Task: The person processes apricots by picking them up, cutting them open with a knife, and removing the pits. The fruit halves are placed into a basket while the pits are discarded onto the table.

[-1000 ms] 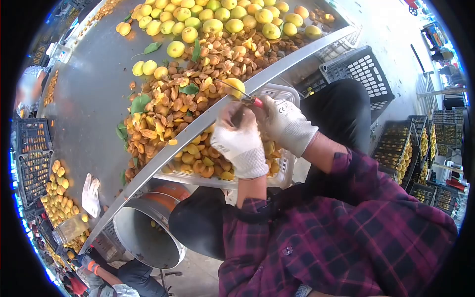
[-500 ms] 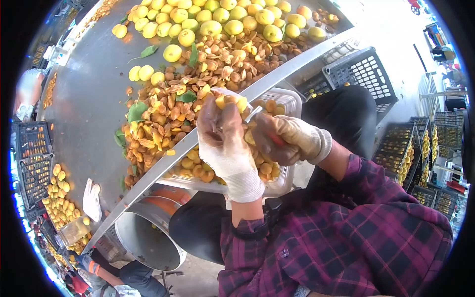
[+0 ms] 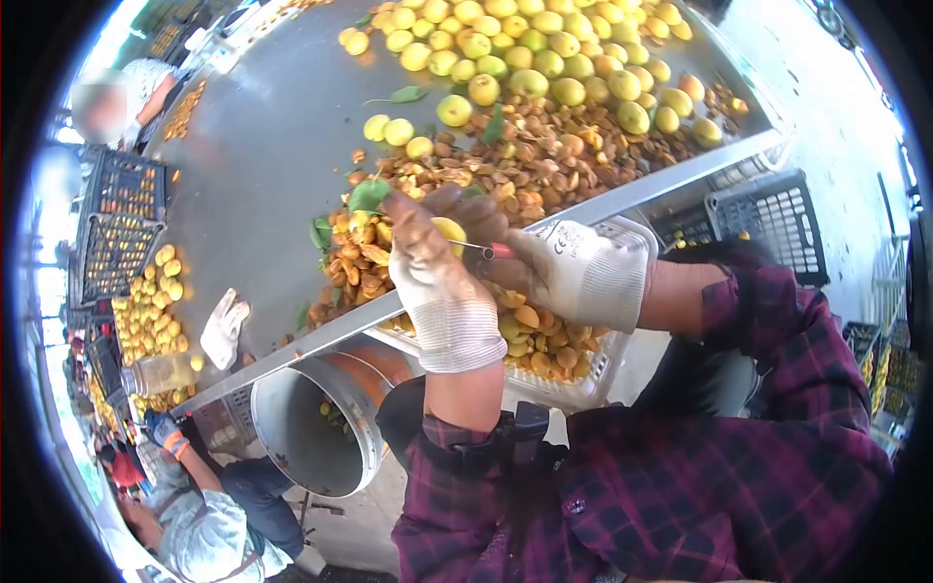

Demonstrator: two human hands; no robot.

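A yellow fruit sits in my left hand, whose stained white glove is closed round it. My right hand, also gloved, grips a small tool with a red handle; its thin metal end reaches the fruit. Both hands are over the metal table's raised edge. Just beyond them lies a heap of brown pits and split pieces, with whole yellow fruits behind it. Below my hands, a white basket holds orange fruit pieces, partly hidden by my right glove.
An open metal bucket lies tilted under the table edge. An empty white glove rests on the table at left. Black crates stand at right. Co-workers are at the lower left and upper left.
The view has shifted, so table and basket appear farther right and lower. A whole-looking fruit is now in my left hand instead of opened pieces, and the tool has moved against it.
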